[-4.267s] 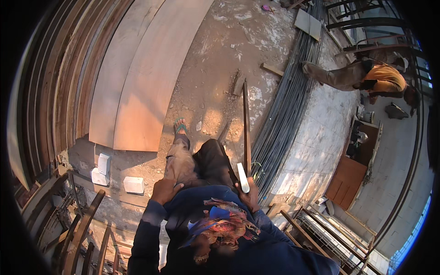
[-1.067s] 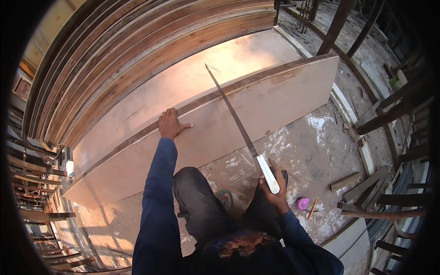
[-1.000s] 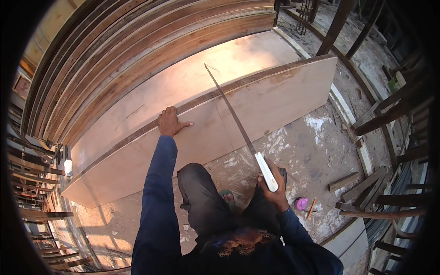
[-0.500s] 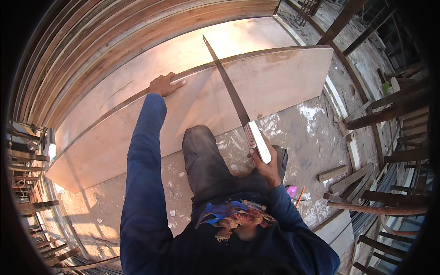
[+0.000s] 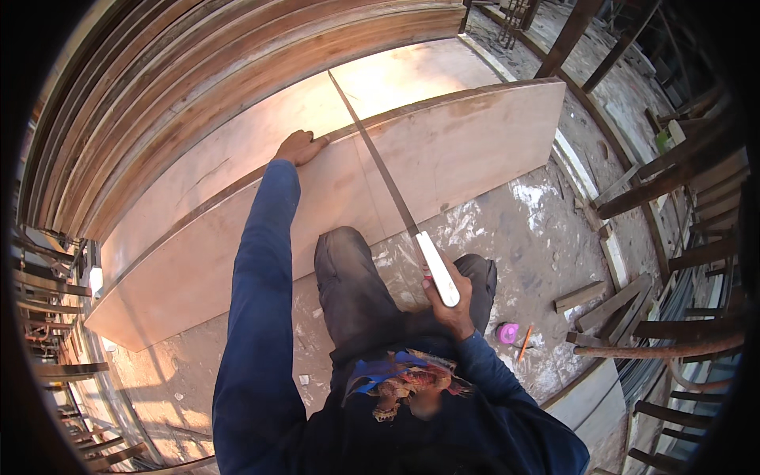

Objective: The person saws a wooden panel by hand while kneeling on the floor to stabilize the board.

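Note:
My left hand (image 5: 299, 148) grips the top edge of a long plywood panel (image 5: 494, 142) standing on edge before my knees. My right hand (image 5: 454, 309) is closed round the white handle (image 5: 435, 267) of a handsaw, whose long dark blade (image 5: 380, 169) points away from me across that edge; I cannot tell if it touches. A thin vertical line shows on the panel's face near the blade. Behind it a paler plywood sheet (image 5: 412, 70) lies below stacked panels.
Stacked wooden panels (image 5: 237, 71) curve along the top left. At right are dark timber posts (image 5: 570, 39), loose wood offcuts (image 5: 578, 298) and steel rods (image 5: 663, 317). A small purple object (image 5: 507, 333) and an orange pencil (image 5: 524, 343) lie by my right arm.
Since the earliest frame I have turned to the panels and lowered myself, my left hand now on the upright edge. Over the last second the saw handle has moved up and left.

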Tool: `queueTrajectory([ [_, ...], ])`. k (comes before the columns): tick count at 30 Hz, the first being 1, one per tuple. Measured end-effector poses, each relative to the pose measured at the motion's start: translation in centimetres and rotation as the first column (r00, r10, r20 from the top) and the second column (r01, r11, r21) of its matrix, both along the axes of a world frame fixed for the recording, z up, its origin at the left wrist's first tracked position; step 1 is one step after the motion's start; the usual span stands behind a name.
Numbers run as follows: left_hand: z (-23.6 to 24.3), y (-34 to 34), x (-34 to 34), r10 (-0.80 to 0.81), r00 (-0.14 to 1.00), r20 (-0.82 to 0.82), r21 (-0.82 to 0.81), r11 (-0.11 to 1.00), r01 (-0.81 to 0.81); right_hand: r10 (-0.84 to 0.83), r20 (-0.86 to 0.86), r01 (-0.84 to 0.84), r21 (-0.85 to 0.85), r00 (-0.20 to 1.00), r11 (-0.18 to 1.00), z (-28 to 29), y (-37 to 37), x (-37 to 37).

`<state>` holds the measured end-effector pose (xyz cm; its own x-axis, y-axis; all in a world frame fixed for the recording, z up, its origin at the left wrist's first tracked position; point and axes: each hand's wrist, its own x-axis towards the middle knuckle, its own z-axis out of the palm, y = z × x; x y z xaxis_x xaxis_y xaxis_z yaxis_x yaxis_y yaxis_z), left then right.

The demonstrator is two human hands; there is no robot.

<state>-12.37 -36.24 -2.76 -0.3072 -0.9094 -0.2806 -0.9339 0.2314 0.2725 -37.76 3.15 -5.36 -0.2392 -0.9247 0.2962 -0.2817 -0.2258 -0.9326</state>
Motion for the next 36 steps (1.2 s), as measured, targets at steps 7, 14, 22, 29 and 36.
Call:
queueTrajectory([
  [7,0.3,1.2,-2.8,-0.061,0.998,-0.020,-0.016,0.998,0.060,0.004,0.026,-0.001,-0.091,1.000,0.996,-1.5,-0.8,-0.3],
  [14,0.0,2.4,-5.6,0.170,0.984,0.045,-0.050,0.985,-0.167,0.067,-0.021,-0.067,-0.034,0.998,0.997,-1.6,0.0,-0.8],
  [22,-1.1,2.3,-5.6,0.219,0.975,0.022,-0.106,0.971,-0.216,0.075,-0.067,-0.081,-0.085,0.995,0.993,-0.6,1.5,-0.8],
  [29,-1.3,2.7,-5.8,0.202,0.979,0.016,-0.150,0.969,-0.197,0.078,-0.040,-0.079,-0.030,0.996,0.996,0.9,2.5,-0.1],
  [36,-1.5,2.9,-5.9,0.230,0.972,0.046,-0.188,0.958,-0.218,0.054,-0.062,-0.055,-0.004,0.997,0.998,1.4,2.3,0.5],
])
